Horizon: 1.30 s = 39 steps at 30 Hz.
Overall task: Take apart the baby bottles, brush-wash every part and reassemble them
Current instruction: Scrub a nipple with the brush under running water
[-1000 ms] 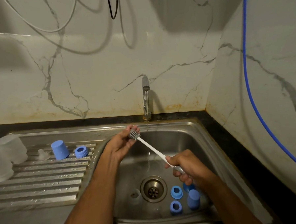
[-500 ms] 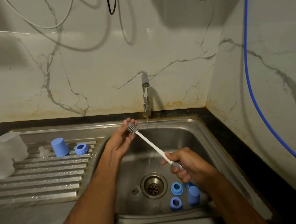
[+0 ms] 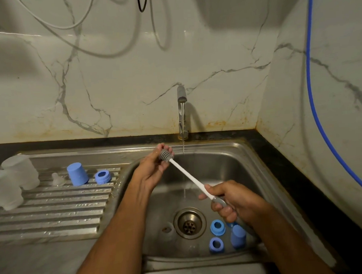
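The right hand (image 3: 233,201) grips the brush (image 3: 186,174) handle. The left hand (image 3: 156,165) pinches its gray head beside the running water. Wet fingers could slip, and the brush might drop onto the blue parts (image 3: 217,227) in the sink (image 3: 261,174).

— What do we have on the steel drainboard (image 3: 54,214)?

— We see two frosted bottle bodies (image 3: 12,183) at its left end, then a clear teat (image 3: 58,179), a blue cap (image 3: 77,174) and a blue ring (image 3: 103,176) in a row.

— And down in the sink basin (image 3: 225,168)?

— Two blue rings (image 3: 217,227) and a blue cap (image 3: 237,236) right of the drain (image 3: 190,223); left of it, what may be a clear teat (image 3: 167,231), though we can hardly make it out.
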Each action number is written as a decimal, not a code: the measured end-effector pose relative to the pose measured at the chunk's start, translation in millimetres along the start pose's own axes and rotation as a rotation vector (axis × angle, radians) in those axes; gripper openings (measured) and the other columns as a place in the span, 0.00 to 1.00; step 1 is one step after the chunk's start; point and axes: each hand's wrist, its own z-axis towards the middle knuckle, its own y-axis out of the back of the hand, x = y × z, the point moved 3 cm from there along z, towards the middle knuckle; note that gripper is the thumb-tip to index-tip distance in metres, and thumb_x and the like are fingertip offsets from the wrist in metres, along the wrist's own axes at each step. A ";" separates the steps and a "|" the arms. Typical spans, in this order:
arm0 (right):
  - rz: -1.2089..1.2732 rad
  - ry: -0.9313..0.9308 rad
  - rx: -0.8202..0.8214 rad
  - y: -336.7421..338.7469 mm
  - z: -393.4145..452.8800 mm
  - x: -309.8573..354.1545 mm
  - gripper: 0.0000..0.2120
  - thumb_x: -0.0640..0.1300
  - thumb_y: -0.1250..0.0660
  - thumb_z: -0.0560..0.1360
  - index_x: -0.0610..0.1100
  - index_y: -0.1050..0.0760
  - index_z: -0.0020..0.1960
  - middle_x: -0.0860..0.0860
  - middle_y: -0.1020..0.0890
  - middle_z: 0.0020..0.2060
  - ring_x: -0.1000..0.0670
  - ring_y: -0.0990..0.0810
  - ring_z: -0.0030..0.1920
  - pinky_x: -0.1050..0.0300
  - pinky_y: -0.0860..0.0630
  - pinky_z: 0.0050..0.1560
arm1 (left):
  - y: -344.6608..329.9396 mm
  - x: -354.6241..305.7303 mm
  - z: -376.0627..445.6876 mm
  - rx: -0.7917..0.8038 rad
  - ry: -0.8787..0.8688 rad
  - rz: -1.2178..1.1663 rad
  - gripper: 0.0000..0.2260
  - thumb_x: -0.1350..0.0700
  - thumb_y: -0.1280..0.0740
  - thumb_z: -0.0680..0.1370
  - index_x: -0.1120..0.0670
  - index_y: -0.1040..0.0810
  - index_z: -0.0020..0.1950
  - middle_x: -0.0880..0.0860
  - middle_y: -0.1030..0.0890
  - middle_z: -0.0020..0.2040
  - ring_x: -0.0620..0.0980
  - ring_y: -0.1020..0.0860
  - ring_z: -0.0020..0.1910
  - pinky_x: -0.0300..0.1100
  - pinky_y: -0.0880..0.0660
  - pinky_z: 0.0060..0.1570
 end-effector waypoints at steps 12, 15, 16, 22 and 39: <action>-0.981 0.485 -0.562 -6.5 6.0 10.6 0.12 0.55 0.37 0.83 0.49 0.20 0.50 0.54 0.22 0.33 0.56 0.24 0.31 0.65 0.33 0.32 | 25.8 7.7 16.9 -0.310 0.019 0.325 0.11 0.56 0.29 0.78 0.61 0.19 0.56 0.62 0.16 0.53 0.55 0.15 0.45 0.44 0.18 0.35; -0.227 0.177 -0.243 -2.5 8.7 1.7 0.14 0.51 0.34 0.82 0.40 0.19 0.52 0.51 0.27 0.28 0.56 0.33 0.24 0.61 0.37 0.26 | 15.6 6.8 14.3 -0.188 -0.015 0.237 0.13 0.58 0.29 0.77 0.62 0.20 0.59 0.62 0.16 0.55 0.55 0.15 0.53 0.46 0.16 0.44; -0.064 0.059 -0.116 -2.1 5.4 0.8 0.16 0.51 0.35 0.82 0.39 0.19 0.55 0.50 0.29 0.28 0.55 0.36 0.24 0.62 0.40 0.25 | 10.0 5.6 11.1 -0.141 -0.018 0.176 0.13 0.58 0.29 0.77 0.63 0.20 0.59 0.63 0.16 0.55 0.56 0.16 0.55 0.48 0.17 0.49; -0.221 0.117 -0.198 5.8 1.8 0.0 0.14 0.51 0.34 0.82 0.40 0.18 0.52 0.51 0.28 0.27 0.56 0.35 0.23 0.62 0.38 0.24 | 10.6 10.7 9.1 -0.143 0.072 0.233 0.11 0.58 0.33 0.81 0.62 0.22 0.61 0.64 0.17 0.58 0.58 0.16 0.56 0.53 0.18 0.54; -0.088 0.038 -0.088 -0.8 4.5 -4.0 0.15 0.51 0.36 0.83 0.40 0.18 0.54 0.50 0.29 0.29 0.55 0.36 0.24 0.61 0.39 0.23 | 15.6 17.9 16.8 -0.175 0.032 0.220 0.13 0.55 0.32 0.80 0.62 0.21 0.61 0.62 0.17 0.57 0.56 0.17 0.57 0.52 0.19 0.58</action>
